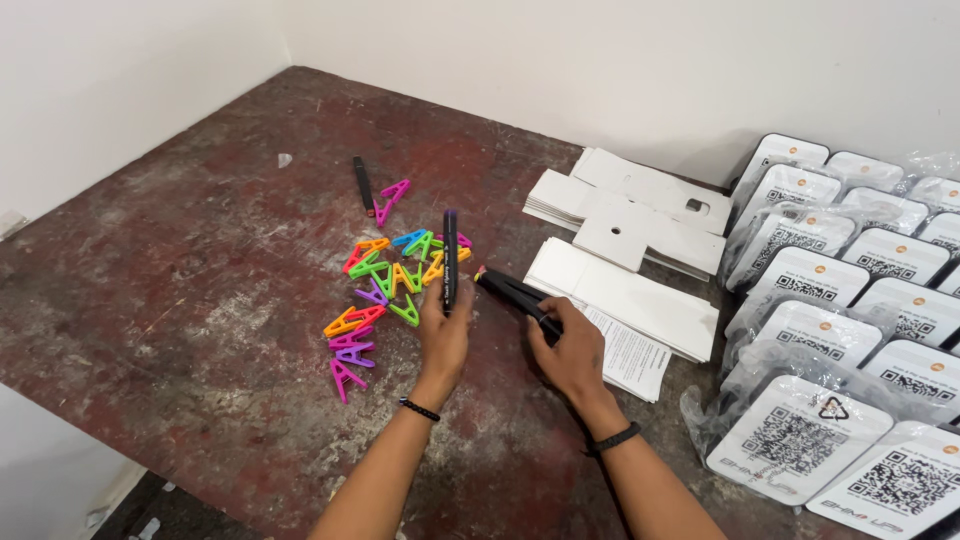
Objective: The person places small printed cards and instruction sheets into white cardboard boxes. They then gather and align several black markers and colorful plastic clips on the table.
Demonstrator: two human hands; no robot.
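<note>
My left hand (443, 338) grips a slim black stick (450, 258) upright, its tip over a heap of small coloured plastic clips (385, 280). My right hand (572, 348) grips a second black stick (512, 292) that points left toward the heap. A third black stick (362, 183) lies farther back on the table beside a pink clip (391, 199). Both wrists wear dark bands.
Stacks of flat white cards (625, 215) and a printed leaflet (632, 352) lie right of my hands. Several bagged white packages with square code prints (835, 320) fill the right edge. The worn dark-red table (190, 270) meets white walls at the back.
</note>
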